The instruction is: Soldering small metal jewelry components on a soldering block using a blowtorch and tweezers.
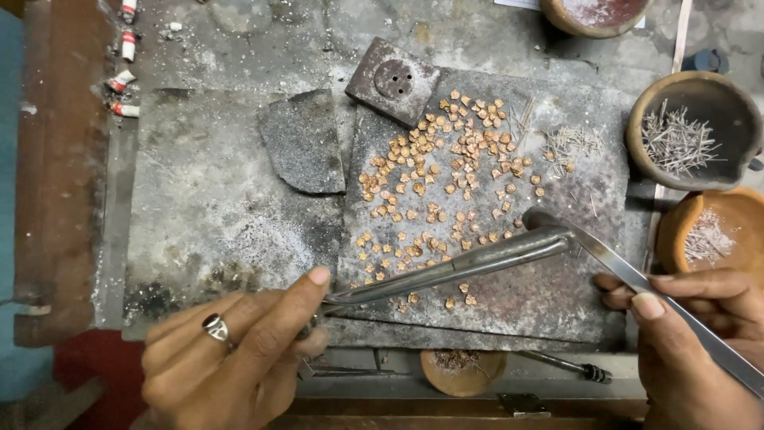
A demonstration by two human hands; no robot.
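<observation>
The left hand pinches long grey metal tweezers. The right hand grips a flat shiny metal strip over small copper-coloured flower bits.

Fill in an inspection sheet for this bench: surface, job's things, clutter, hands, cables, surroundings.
Surface: grey slab, dusty, on a worn bench.
Job's things: small copper pieces scattered on the slab; thin wires beside them.
Clutter: stone shard, square block, bowl of wires, two more bowls, stubs at top left.
Hands: left hand pinches tweezers; right hand holds a metal tool.
Cables: nothing seen.
Surroundings: red ledge on the left.
</observation>
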